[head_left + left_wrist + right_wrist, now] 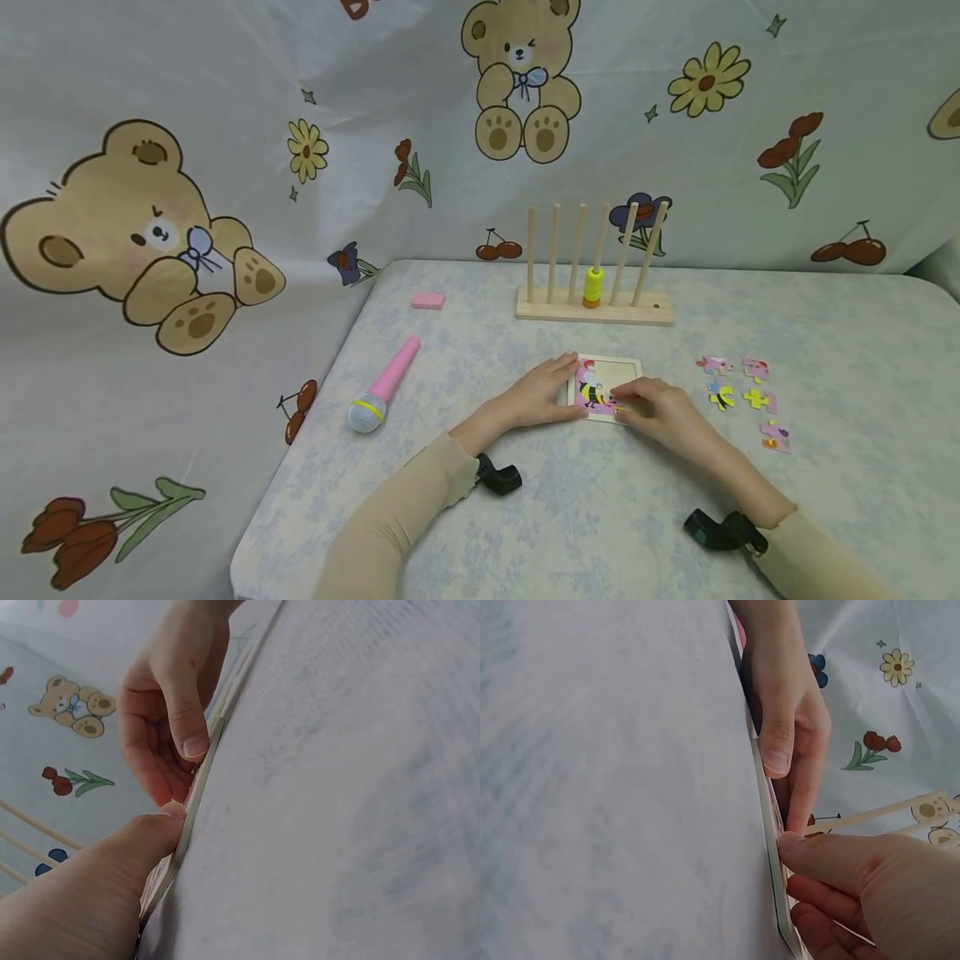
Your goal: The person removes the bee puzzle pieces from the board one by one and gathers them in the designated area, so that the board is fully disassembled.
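A partly filled puzzle frame (618, 372) sits on the desk (585, 517), five loose pieces (722, 395) to its right (apparently the work remaining); the left grip (536, 395) touches it, straight-fingered; the right grip (667, 412) curls over it, any hold impossible to tell.

The head view looks forward-down from above; close, sideways wrist views share the puzzle frame (619, 371).

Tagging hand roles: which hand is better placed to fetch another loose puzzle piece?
Probably the right hand: it is nearer the loose pieces, while the left hand rests against the left edge of the frame.
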The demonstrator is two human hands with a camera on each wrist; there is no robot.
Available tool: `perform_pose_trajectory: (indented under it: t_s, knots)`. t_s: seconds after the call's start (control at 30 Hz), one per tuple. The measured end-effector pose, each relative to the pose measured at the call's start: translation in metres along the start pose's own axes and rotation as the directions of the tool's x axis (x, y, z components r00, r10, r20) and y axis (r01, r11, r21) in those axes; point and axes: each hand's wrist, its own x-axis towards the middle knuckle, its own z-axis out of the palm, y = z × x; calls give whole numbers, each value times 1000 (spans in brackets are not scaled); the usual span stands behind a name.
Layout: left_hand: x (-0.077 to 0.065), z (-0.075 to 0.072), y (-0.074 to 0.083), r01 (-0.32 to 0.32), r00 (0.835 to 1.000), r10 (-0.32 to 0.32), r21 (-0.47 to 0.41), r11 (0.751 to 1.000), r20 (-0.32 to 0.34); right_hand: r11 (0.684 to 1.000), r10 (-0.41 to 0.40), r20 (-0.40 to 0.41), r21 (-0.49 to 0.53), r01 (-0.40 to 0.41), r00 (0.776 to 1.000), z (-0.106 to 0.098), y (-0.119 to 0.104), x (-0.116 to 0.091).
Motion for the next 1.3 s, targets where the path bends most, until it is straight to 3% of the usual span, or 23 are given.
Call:
perform_pose_trajectory:
  t_s: [0.7, 1.3]
  knots:
    - [-1, 0, -1, 5, 1000, -5, -8, 1000, 2, 994, 56, 17, 98, -57, 998, 6, 5, 2]
    - [0, -1, 2, -19, 1000, 19, 8, 1000, -6, 987, -16, -57, 160, 25, 998, 9, 5, -2]
